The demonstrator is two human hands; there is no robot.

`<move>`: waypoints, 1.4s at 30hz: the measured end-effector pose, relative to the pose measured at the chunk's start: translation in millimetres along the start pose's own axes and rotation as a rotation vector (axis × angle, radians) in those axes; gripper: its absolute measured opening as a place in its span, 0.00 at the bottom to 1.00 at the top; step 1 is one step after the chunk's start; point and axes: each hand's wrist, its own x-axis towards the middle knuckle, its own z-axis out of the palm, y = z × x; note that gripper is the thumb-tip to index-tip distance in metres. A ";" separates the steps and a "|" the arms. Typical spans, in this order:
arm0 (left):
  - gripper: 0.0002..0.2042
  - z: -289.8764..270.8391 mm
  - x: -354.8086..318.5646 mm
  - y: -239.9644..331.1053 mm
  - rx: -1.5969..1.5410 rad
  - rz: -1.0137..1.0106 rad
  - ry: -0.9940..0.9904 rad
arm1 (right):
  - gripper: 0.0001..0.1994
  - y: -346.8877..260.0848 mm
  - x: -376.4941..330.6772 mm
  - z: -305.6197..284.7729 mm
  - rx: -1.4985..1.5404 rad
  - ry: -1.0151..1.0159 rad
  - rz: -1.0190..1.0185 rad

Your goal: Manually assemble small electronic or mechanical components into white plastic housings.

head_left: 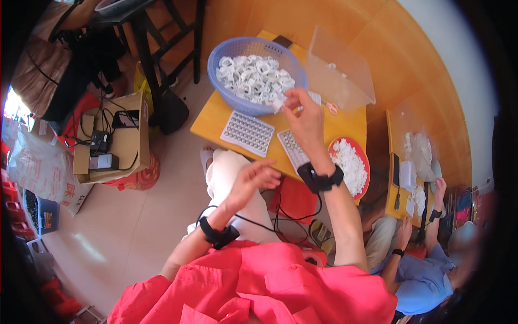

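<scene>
At the near right rim of a blue-violet basket, the right hand is right in the action, thumb and forefinger pinched on a small white piece, the other fingers curled behind. That piece sits above the rim, and behind it the basket is heaped with more white pieces, many of them ring-like with open centres. Now to the left hand: it hangs over the lap, just off the counter's near edge, fingers loosely spread, nothing in its grasp. Both wrists wear black straps, with a dark cable looping between the forearms.

Across the yellow counter we go! In front of the basket lies a pale tray covered in rows of small round metallic-looking spots, and beside it, partly under the right forearm, comes a second tray of the same sort. Over on the right, a red dish carries a pile of small white bits. Behind the right hand, scissors with pinkish handles lie near a clear plastic box at the back.

Down on the left, a cardboard box holds tangled cables and a dark flat device. And on the far right, at another surface, a co-worker in a blue top has both arms stretched forward; what those hands grip, I cannot tell.
</scene>
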 end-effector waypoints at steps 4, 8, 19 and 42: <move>0.25 -15.2 6.8 5.7 -0.500 -0.251 -0.093 | 0.11 -11.7 -79.1 -11.7 -0.216 0.013 -0.331; 0.27 -7.7 7.3 -4.6 -0.725 -0.305 -0.275 | 0.12 -9.0 -126.9 -19.3 -0.247 0.015 -0.399; 0.21 13.0 1.1 -3.6 -0.531 -0.285 -0.215 | 0.15 -0.3 -155.7 -33.6 -0.239 0.034 -0.344; 0.19 0.0 -3.3 -12.6 -0.594 -0.287 -0.328 | 0.23 -21.3 -147.3 -35.3 0.044 -0.242 0.145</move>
